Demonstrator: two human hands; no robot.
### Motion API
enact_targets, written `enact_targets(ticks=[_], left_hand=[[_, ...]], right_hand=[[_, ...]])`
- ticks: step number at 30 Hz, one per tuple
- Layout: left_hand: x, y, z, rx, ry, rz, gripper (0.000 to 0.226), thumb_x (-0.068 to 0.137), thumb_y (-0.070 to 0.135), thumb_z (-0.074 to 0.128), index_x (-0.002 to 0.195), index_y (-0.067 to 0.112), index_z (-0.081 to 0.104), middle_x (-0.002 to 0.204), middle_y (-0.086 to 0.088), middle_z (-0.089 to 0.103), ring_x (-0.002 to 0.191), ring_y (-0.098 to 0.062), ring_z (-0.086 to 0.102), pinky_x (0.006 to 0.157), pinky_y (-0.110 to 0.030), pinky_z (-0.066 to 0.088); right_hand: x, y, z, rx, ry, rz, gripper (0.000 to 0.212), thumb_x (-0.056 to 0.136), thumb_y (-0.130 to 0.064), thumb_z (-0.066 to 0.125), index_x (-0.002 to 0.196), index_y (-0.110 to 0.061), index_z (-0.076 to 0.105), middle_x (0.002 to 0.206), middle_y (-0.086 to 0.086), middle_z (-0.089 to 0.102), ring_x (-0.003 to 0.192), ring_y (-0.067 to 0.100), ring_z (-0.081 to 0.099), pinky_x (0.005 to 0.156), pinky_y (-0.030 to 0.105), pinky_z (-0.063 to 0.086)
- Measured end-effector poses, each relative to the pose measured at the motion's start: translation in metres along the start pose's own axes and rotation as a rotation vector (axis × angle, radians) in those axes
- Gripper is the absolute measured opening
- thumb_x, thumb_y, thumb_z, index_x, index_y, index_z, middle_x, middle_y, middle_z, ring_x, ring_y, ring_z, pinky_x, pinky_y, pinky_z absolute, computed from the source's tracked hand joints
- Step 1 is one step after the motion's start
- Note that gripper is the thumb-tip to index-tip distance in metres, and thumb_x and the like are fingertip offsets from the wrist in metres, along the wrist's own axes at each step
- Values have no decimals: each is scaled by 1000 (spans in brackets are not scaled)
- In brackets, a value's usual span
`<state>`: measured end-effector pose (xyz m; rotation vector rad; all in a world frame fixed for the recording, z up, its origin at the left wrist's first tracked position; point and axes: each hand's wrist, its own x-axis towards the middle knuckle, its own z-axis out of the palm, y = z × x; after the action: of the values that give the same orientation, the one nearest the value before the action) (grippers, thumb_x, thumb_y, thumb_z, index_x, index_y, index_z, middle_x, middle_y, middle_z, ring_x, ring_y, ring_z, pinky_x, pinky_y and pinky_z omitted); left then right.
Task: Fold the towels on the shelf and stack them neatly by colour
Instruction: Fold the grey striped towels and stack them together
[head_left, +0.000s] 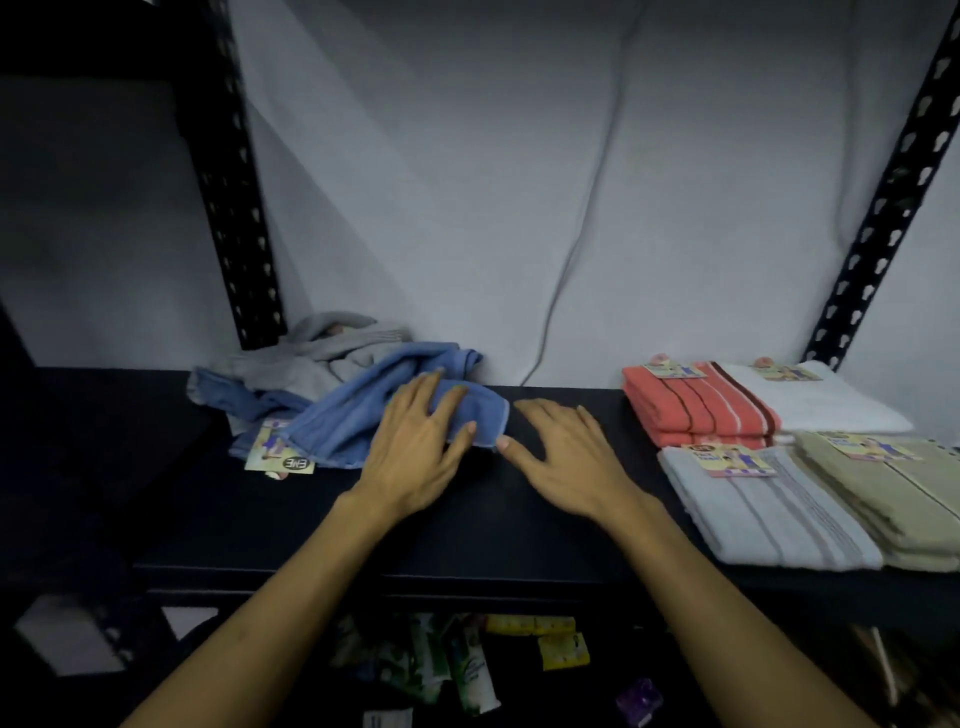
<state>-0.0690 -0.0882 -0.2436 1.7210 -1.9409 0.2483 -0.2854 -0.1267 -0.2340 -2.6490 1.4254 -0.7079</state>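
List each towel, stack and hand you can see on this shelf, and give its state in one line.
Blue terry towel: unfolded, rumpled, left hand on it.
Grey towel: crumpled at the back.
Coral striped towel stack: folded, tagged.
White towel: folded flat.
Pale grey striped towel: folded, tagged.
Beige towel stack: folded.
Left hand: fingers spread, pressing the blue towel.
Right hand: open, flat over the black shelf.

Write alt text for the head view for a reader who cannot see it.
A person's left hand rests on a crumpled blue towel on a dark shelf, while the right hand lies open beside it. A loose grey towel is heaped behind the blue one. Folded coral, white, pale grey and beige towels lie at the right.
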Motion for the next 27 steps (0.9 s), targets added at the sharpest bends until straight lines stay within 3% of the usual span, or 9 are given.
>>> enact_targets(ticks=[5,7,11,13,15,18,21,23,27], left_hand=[[8,-74,-14,61,-44,-333,96,85,72,13,156,10,29,158,-17,35,145,-36,32,118,-50,25],[-4,-79,-1,99,-163,-326,105,78,73,-1,161,12,13,168,-12,15,155,-29,11,124,-46,8],[-13,-70,8,112,-261,-277,78,96,60,10,162,21,3,170,-4,-1,157,-20,-5,126,-40,-7],[-13,-71,2,72,-289,-274,67,105,44,31,163,20,6,170,-4,2,157,-20,1,126,-37,-2],[-8,-78,-10,14,-343,-300,65,100,37,46,158,17,24,165,-8,26,151,-26,25,122,-39,21],[15,-87,-35,-75,-238,-350,44,83,45,49,119,21,55,121,-11,65,112,-35,60,90,-43,51],[42,-102,-40,30,12,-363,62,84,51,39,135,21,55,134,-14,59,124,-37,52,102,-45,43],[53,-110,-36,141,-43,-409,63,92,47,48,149,22,41,150,-13,46,135,-37,40,112,-47,32],[59,-124,-37,197,-45,-417,33,96,36,56,126,24,61,125,-10,65,118,-36,56,97,-46,42]], right_hand=[[63,-57,45,132,-36,-60,74,97,-65,39,158,-28,20,167,2,16,153,22,14,122,48,17],[80,-73,63,179,-93,-18,75,98,-67,36,159,-36,8,169,0,-1,155,23,-2,124,51,8],[98,-75,92,125,-207,-36,62,98,-71,24,155,-52,7,167,-5,-16,153,25,-18,122,59,-5],[102,-63,97,79,-237,-44,60,98,-72,21,154,-53,13,167,-9,-13,153,22,-19,121,61,-3],[101,-54,102,51,-227,-44,60,99,-70,22,155,-50,13,167,-11,-11,153,20,-17,121,60,1],[101,-51,101,69,-212,-40,60,100,-68,23,156,-48,15,168,-8,-9,154,20,-15,122,59,2],[99,-53,96,72,-220,-63,61,100,-68,23,156,-47,14,168,-8,-8,154,18,-14,122,57,2],[98,-54,94,75,-236,-63,63,98,-71,22,156,-48,13,168,-9,-8,154,17,-14,123,57,2],[95,-58,90,65,-273,-47,68,94,-76,20,155,-51,9,168,-10,-7,154,17,-14,122,57,-1]])
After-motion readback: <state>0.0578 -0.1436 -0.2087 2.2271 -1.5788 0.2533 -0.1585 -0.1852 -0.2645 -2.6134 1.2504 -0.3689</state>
